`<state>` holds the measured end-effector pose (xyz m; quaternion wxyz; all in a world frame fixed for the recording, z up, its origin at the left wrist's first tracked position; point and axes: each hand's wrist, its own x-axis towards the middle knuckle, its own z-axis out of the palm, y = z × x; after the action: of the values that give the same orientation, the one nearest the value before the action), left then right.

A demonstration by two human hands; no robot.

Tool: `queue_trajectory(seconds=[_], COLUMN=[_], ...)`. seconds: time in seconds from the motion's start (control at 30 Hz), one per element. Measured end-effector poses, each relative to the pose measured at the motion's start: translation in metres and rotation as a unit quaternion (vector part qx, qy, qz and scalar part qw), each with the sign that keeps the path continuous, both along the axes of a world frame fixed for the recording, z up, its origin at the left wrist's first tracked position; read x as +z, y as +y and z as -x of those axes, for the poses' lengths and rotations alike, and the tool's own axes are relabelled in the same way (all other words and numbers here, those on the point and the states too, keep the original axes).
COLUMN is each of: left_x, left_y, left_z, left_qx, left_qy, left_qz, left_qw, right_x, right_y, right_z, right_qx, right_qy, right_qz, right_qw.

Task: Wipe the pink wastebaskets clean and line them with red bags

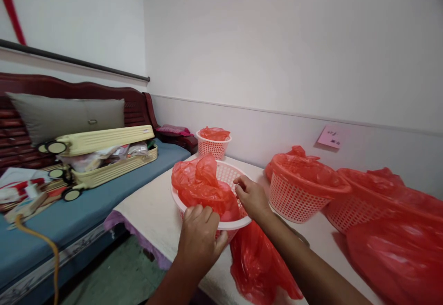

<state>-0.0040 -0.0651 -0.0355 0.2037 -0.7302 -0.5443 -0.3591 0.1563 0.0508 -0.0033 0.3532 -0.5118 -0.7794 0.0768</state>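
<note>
A white plastic basket (204, 226) with mesh walls stands on the table in front of me. A crumpled red plastic bag (207, 189) lies inside it, toward its left side. My left hand (200, 233) is closed over the basket's near rim, fingers on top and thumb outside; whether it also pinches the bag is hidden. Over the right rim hovers my right hand (252, 196), its fingers loosely bent and slightly apart, with nothing visible in them. More red plastic (258, 266) hangs below the basket, under my right forearm.
To the right stand a basket lined with red plastic (299, 199) and another lined basket (356, 208). A smaller lined basket (212, 147) stands at the back by the wall. A pink note (328, 137) is on the wall. An open yellow suitcase (110, 157) lies on the sofa at left.
</note>
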Motion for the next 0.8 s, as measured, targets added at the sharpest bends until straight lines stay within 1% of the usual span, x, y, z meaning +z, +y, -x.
queue_trajectory(seconds=[0.2, 0.37, 0.8], left_x=[0.0001, -0.0022, -0.0046], left_y=[-0.0017, -0.0026, -0.0025], left_z=[-0.0017, -0.0032, -0.0057], left_qx=[0.010, 0.023, 0.037], left_qy=[0.010, 0.013, 0.015], left_qz=[-0.017, -0.036, -0.042], left_qw=[1.000, 0.999, 0.998], right_x=[-0.0010, 0.0014, 0.0018], right_y=[-0.0009, -0.0047, -0.0064], right_z=[-0.0006, -0.0004, -0.0012], right_qx=[-0.009, -0.022, -0.027], right_qy=[0.036, 0.037, 0.045], right_qz=[0.003, 0.010, 0.019], right_qw=[0.999, 0.999, 0.998])
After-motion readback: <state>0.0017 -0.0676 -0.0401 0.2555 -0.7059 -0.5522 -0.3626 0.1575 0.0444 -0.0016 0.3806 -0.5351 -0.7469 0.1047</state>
